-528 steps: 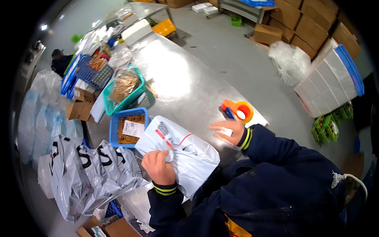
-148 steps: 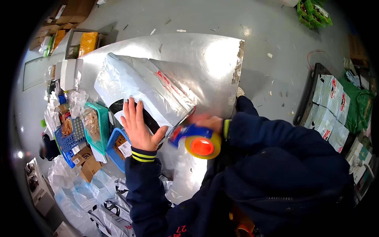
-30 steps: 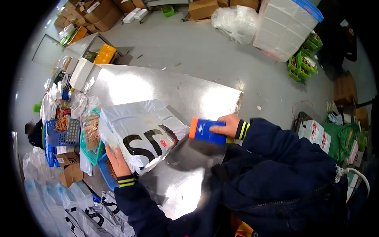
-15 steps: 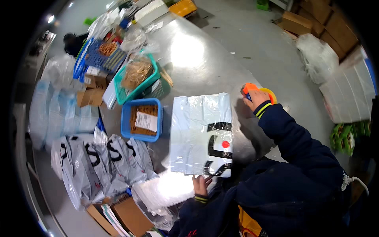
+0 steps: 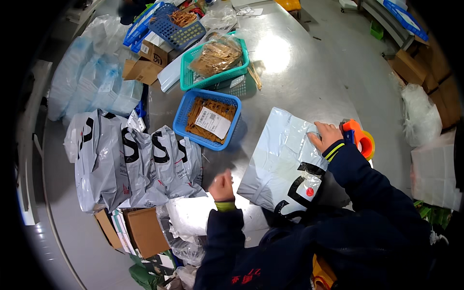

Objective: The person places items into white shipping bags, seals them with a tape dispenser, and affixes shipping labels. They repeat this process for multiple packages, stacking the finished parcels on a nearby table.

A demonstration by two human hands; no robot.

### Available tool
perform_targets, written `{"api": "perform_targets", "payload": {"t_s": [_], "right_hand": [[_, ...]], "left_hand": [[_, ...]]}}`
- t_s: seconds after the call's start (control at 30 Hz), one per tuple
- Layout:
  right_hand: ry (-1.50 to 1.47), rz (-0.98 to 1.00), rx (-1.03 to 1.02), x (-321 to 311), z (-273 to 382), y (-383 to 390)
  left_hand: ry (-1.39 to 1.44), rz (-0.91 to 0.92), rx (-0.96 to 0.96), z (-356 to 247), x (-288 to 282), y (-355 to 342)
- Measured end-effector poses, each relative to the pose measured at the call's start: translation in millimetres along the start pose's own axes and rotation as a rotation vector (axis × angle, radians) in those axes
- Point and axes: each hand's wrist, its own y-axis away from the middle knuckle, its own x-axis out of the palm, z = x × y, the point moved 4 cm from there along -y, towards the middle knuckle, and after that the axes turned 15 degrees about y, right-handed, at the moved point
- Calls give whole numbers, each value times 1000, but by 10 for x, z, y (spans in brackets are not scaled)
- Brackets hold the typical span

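A wrapped silver-white parcel [image 5: 270, 150] with large black lettering and a red dot lies on the steel table [image 5: 304, 67]. My right hand [image 5: 325, 136] rests on its upper right part, fingers apart and slightly bent. An orange tape dispenser with a yellow roll [image 5: 358, 139] stands just right of that hand. My left hand [image 5: 222, 185] is left of the parcel, above the table, fingers curled closed with nothing visible in them.
A blue basket [image 5: 182, 116] holds brown packed goods with a white label; a teal basket [image 5: 186, 72] sits behind it. Filled silver bags [image 5: 104, 169] crowd the left, with cardboard [image 5: 145, 232] below them. Cartons [image 5: 411, 67] and a bulky clear bag [image 5: 418, 113] stand at right.
Since half a second ago, my right hand has left the tape dispenser for the parcel. My left hand has moved up and left, off the parcel's near edge. The parcel has turned slightly.
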Motion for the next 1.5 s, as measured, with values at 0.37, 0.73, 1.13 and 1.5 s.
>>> {"api": "perform_targets", "payload": {"t_s": [0.37, 0.73, 1.13, 1.5], "right_hand": [[-39, -18, 68, -76, 30, -9], [-69, -62, 49, -42, 86, -5], [-200, -443, -149, -393, 400, 83], [-1321, 252, 204, -519, 881, 728]], "left_hand": [[-426, -207, -821, 819, 608, -1886], [-281, -76, -279, 1378, 277, -2115], [898, -52, -257, -54, 363, -1189], [245, 29, 148, -1075, 869, 15]]}}
